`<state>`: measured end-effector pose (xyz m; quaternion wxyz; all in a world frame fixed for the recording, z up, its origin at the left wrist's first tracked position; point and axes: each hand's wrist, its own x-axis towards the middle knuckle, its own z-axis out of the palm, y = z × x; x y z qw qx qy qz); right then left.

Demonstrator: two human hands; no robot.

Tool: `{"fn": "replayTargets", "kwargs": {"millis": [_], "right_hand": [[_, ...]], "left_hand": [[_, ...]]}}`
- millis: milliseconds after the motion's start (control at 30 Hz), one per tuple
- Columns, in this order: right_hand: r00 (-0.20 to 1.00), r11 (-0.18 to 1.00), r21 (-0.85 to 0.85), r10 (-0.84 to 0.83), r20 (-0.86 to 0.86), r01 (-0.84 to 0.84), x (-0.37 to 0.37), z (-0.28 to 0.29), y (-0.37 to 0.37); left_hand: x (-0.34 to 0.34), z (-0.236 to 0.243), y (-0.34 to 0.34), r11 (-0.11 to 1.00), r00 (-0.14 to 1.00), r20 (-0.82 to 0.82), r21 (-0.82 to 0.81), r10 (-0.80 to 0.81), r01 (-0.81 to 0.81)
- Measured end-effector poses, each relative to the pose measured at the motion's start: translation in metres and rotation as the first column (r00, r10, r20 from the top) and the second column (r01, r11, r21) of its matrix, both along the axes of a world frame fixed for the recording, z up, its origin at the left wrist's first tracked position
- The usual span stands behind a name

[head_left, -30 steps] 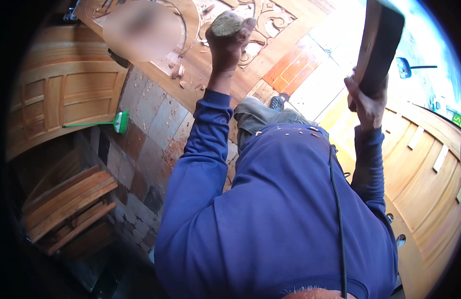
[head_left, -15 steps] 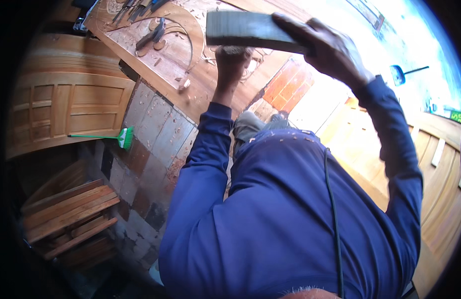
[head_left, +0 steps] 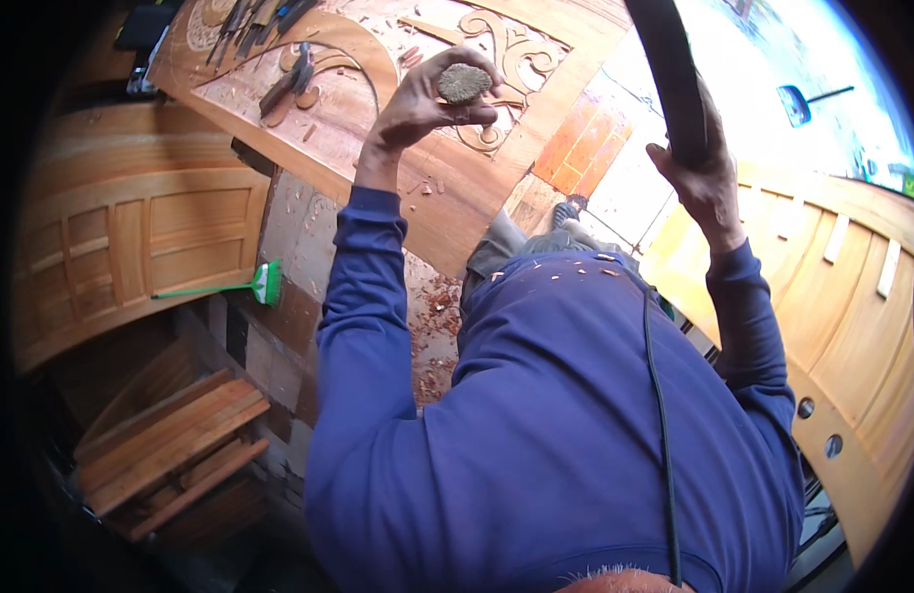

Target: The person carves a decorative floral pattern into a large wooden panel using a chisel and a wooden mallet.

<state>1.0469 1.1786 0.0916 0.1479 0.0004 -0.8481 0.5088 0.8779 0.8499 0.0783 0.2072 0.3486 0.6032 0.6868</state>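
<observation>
My left hand (head_left: 402,114) is closed around a chisel handle (head_left: 465,84). The handle's round, frayed end faces up, and its blade is hidden below my fingers. Higher up on the right, my right hand (head_left: 712,193) grips a long, thick wooden block (head_left: 666,74), tilted up and held apart from the handle. Beneath the left hand lies a wooden panel (head_left: 442,222) with carved scrollwork (head_left: 521,59) in its recess. Loose wood shavings are scattered over it.
Several carving tools (head_left: 264,25) and a dark hand tool (head_left: 291,84) lie on the panel. Panelled doors (head_left: 130,242) stand at left, with another door (head_left: 872,336) at right. A green broom (head_left: 267,284) and stacked boards (head_left: 175,435) are at lower left.
The wooden block has swung up and right, away from the handle it hung over. My left hand, with the chisel, has moved left and now shows the handle's end.
</observation>
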Motion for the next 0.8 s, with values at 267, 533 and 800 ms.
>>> {"fn": "replayTargets", "kwargs": {"millis": [267, 533, 800], "right_hand": [[0.930, 0.892, -0.287, -0.292, 0.222, 0.349, 0.082, -0.014, -0.049], [0.914, 0.876, -0.262, -0.397, 0.087, 0.405, 0.095, 0.003, -0.078], [0.929, 0.917, -0.187, -0.366, -0.051, 0.351, 0.061, 0.054, -0.073]], "left_hand": [[-0.008, -0.015, 0.064, 0.971, 0.944, 0.268, -0.084, -0.192, 0.222], [0.005, -0.027, 0.036, 0.977, 0.935, 0.331, 0.206, -0.124, 0.057], [0.002, -0.072, 0.043, 0.954, 0.848, 0.526, 0.222, 0.055, -0.200]]}}
